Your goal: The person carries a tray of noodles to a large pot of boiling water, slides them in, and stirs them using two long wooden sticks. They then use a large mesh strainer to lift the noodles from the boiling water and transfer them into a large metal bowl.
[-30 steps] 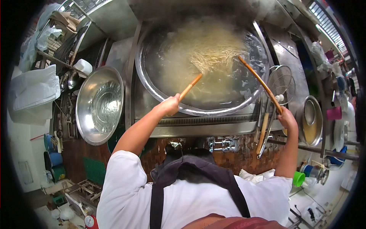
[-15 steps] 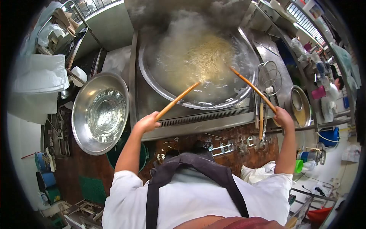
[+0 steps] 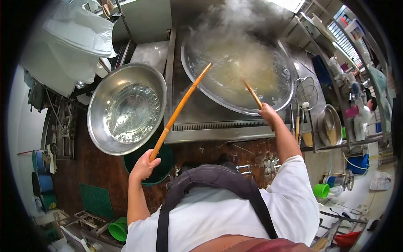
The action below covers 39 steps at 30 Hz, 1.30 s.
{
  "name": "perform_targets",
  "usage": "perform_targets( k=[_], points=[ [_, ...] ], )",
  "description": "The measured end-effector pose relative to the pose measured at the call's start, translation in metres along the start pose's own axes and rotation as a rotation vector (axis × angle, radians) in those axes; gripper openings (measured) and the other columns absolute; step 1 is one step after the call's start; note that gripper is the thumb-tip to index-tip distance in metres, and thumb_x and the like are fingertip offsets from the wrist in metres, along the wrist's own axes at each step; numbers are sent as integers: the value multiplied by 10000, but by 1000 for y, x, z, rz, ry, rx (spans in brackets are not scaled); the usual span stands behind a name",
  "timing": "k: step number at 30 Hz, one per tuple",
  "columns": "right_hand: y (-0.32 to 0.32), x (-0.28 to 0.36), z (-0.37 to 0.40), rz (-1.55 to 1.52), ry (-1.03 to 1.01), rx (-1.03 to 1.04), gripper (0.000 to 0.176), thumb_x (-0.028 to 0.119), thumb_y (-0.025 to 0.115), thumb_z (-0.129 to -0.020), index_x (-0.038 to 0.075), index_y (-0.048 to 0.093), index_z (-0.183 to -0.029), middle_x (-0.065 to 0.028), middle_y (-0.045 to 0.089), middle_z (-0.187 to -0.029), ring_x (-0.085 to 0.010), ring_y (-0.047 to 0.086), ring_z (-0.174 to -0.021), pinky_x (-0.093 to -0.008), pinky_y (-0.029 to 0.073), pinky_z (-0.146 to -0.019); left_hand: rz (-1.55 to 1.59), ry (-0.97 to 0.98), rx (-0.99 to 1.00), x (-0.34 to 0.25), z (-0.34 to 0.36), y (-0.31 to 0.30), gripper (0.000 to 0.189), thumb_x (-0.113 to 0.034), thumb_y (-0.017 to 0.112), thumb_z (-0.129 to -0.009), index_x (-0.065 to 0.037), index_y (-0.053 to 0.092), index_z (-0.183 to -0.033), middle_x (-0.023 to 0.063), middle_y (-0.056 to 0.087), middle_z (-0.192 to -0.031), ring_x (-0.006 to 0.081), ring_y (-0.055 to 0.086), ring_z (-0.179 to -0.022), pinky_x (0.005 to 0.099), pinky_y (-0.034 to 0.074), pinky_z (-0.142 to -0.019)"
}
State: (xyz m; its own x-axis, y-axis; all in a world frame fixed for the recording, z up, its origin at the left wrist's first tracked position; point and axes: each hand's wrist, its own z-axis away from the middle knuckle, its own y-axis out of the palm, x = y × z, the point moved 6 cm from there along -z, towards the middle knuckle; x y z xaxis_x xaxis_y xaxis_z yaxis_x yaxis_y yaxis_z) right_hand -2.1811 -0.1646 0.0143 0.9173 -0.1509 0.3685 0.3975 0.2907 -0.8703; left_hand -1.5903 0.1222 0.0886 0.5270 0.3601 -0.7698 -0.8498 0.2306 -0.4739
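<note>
Head view: left hand, fingers wrapped round tan wooden stick, slanting between round metal basin and large steaming metal wok. Right hand grips second tan wooden stick, far end over wok's yellowish water. Clear plastic shelf bag: any print too blurred.

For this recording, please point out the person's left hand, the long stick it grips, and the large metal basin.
Left hand [image 3: 144, 167]: head view, middle of the hand.
Long stick [image 3: 179, 110]: head view, middle of its shaft.
Large metal basin [image 3: 98, 105]: head view, inner side wall.
</note>
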Motion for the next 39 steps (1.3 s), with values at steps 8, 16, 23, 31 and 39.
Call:
perform_targets(
  k=[8, 16, 23, 31, 39],
  points=[
    [-16, 70, 12, 25, -166, -42, 229, 158, 670, -881, -2, 631, -1040, -208, 682, -925, -350, 663, -846, -464, 519, -737, 30, 13, -17, -57, -18, -1, 537, -204, 688, -917, 9, 485, -1367, 171, 638, -1140, 263, 606, -1060, 333, 442, -971],
    [-183, -7, 95, 261, -164, -18, 333, 249, 790, -828, 36, 683, -1061, -189, 696, -910, -354, 671, -878, -443, 521, -785, -205, 43, -90, -111, -46, 35, 611, -193, 688, -904, -41, 429, -1436, 236, 635, -1226, 369, 605, -1169, 393, 455, -987],
    [-352, -54, 242, 539, 90, -133, 225, 236, 701, -863, 53, 641, -981, -182, 675, -893, -382, 651, -877, -486, 504, -775, -638, -30, -15, -229, -59, 86, 601, -154, 679, -893, -73, 389, -1414, 276, 673, -1081, 446, 622, -1074, 528, 479, -885],
    [-297, -164, 135, 552, 20, -67, 193, 202, 551, -930, 28, 594, -1004, -208, 701, -862, -397, 688, -840, -520, 537, -770, -759, 5, 188, -280, -175, 208, 552, -148, 668, -890, -26, 387, -1349, 286, 668, -1032, 460, 636, -1016, 540, 491, -878],
    [-164, -179, -47, 248, 159, -18, 326, 206, 375, -979, -4, 607, -1071, -269, 701, -1013, -427, 683, -991, -516, 539, -862, -656, -3, 141, -326, -279, 294, 364, -151, 444, -970, 49, 469, -1272, 289, 675, -1003, 456, 655, -985, 537, 500, -873]
  ],
)
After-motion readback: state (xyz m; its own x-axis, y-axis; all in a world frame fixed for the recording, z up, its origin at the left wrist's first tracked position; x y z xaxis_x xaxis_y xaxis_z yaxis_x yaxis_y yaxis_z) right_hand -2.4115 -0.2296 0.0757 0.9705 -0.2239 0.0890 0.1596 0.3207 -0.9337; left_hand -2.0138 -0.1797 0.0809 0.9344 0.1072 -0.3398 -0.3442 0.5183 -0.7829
